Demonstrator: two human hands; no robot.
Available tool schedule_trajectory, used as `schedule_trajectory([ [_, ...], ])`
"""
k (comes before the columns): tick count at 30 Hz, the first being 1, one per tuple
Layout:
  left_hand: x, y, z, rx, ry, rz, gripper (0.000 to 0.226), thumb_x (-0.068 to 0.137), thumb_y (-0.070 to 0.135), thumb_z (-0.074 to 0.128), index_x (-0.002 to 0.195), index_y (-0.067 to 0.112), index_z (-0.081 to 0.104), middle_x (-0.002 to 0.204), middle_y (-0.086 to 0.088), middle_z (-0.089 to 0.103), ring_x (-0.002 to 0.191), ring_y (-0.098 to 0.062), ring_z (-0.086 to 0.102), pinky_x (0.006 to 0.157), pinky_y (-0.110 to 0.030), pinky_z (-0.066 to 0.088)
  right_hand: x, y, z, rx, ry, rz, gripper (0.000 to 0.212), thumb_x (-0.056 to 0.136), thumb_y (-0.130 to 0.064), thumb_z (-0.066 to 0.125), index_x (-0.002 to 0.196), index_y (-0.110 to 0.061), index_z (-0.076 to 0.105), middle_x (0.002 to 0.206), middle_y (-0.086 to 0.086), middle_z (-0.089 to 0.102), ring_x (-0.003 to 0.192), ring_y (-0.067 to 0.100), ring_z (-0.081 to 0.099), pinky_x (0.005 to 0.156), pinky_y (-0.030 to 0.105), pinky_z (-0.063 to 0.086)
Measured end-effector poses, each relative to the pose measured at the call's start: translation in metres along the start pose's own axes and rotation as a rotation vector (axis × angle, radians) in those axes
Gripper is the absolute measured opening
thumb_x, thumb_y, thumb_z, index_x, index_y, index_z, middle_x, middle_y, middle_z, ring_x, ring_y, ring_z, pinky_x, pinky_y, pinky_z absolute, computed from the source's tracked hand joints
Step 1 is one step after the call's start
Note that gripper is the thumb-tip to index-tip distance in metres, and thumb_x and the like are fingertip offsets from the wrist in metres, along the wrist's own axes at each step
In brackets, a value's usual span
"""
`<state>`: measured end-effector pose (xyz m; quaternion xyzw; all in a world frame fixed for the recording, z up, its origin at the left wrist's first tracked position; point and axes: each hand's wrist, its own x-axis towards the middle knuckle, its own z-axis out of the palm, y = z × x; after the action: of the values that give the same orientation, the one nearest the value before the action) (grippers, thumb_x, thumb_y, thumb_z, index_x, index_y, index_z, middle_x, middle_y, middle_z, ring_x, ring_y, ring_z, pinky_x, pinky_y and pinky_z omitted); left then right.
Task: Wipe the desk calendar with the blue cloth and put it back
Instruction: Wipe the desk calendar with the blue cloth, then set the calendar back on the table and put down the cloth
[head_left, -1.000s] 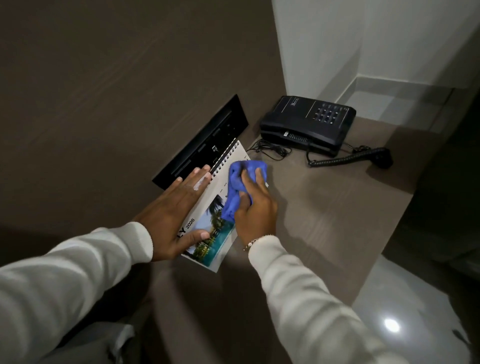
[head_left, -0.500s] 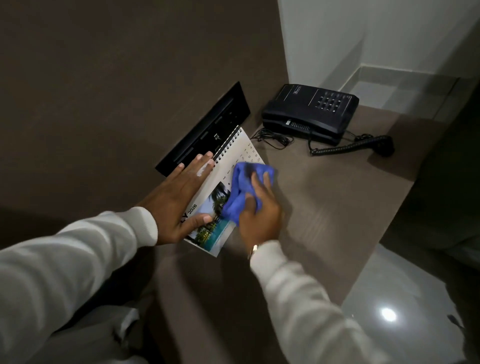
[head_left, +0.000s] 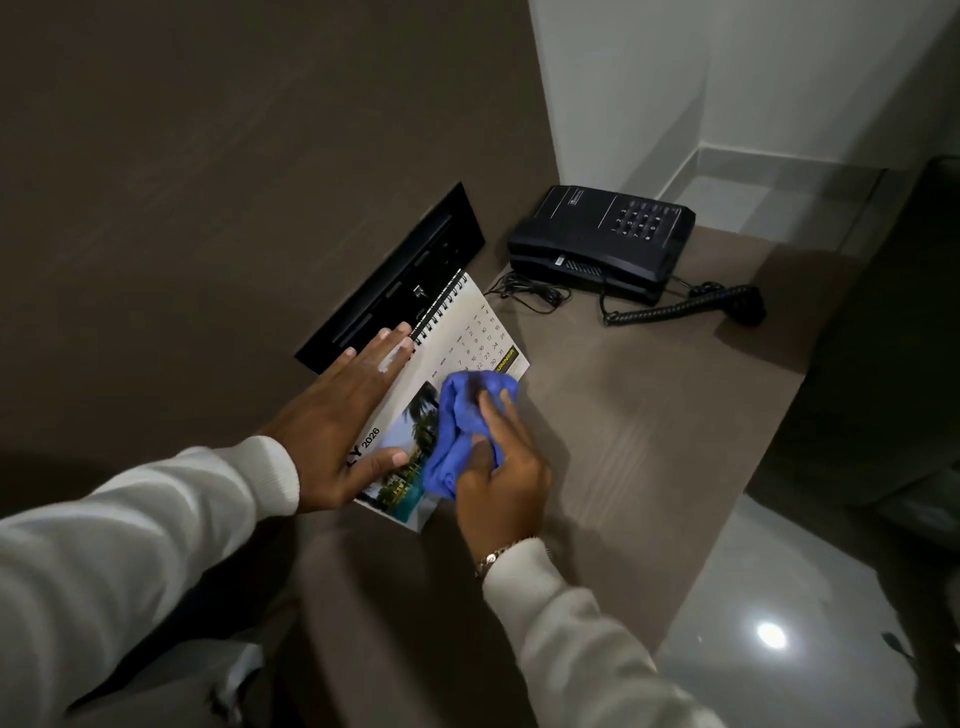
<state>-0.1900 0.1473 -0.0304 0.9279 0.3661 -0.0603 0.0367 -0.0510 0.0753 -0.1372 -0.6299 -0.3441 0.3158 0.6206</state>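
Observation:
The spiral-bound desk calendar (head_left: 470, 338) stands on the brown desk (head_left: 623, 426), its white page showing a date grid and a palm-tree photo. My left hand (head_left: 343, 426) clasps its left edge, fingers flat along the back near the spiral and thumb on the front by the "2026" print. My right hand (head_left: 501, 478) presses a bunched blue cloth (head_left: 460, 426) against the lower right part of the page, over the photo and the bottom of the date grid.
A black telephone (head_left: 602, 241) sits at the back of the desk with a coiled cord (head_left: 670, 312) running right. A black panel (head_left: 400, 280) is set in the brown wall behind the calendar. Glossy floor (head_left: 779, 613) lies to the right.
My right hand has slid the blue cloth down the calendar page toward me, uncovering the date grid. My left hand keeps its hold on the calendar's left edge.

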Motion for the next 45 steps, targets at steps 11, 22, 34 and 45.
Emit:
schedule_trajectory([
  [11,0.002,-0.002,-0.002,-0.048,-0.057,0.001,0.105,0.078,0.057,0.057,0.152,0.011,-0.002,0.164,-0.003,-0.004,0.151,-0.015,0.000,0.121,-0.043,0.019,0.053,-0.010,0.038,0.042,0.127,0.103,0.045,0.089,-0.004,0.051,0.128,-0.025,0.055,0.149,-0.002,0.042,0.129,0.000,0.036,0.091,-0.007,0.023],
  [22,0.005,-0.006,0.005,0.063,-0.127,-0.132,0.124,0.063,0.075,0.058,0.151,0.020,-0.010,0.160,0.012,-0.023,0.149,-0.009,-0.015,0.119,-0.022,-0.014,0.144,-0.033,-0.073,-0.205,-0.020,0.285,0.045,0.080,0.001,0.055,0.122,-0.014,0.062,0.124,0.010,0.066,0.112,0.025,0.061,0.089,0.010,0.035],
  [34,-0.008,0.034,-0.004,-0.007,0.024,-0.360,0.093,0.080,0.070,0.036,0.152,0.024,-0.001,0.163,0.005,0.005,0.151,-0.025,0.000,0.120,-0.053,0.013,0.131,0.002,-0.146,-1.360,-1.126,-0.300,0.076,0.087,-0.066,0.031,0.147,-0.031,-0.002,0.160,0.003,-0.013,0.144,0.035,-0.016,0.112,0.065,0.007],
  [45,-0.037,0.131,0.004,-1.191,0.727,-1.529,0.063,0.097,0.044,0.041,0.151,0.020,0.017,0.160,0.002,0.019,0.148,-0.015,0.016,0.122,-0.036,0.009,0.178,-0.085,-0.076,-0.623,-0.957,-0.013,0.065,0.093,-0.050,0.041,0.147,-0.020,0.021,0.155,0.007,0.029,0.140,0.021,0.028,0.108,0.020,0.014],
])
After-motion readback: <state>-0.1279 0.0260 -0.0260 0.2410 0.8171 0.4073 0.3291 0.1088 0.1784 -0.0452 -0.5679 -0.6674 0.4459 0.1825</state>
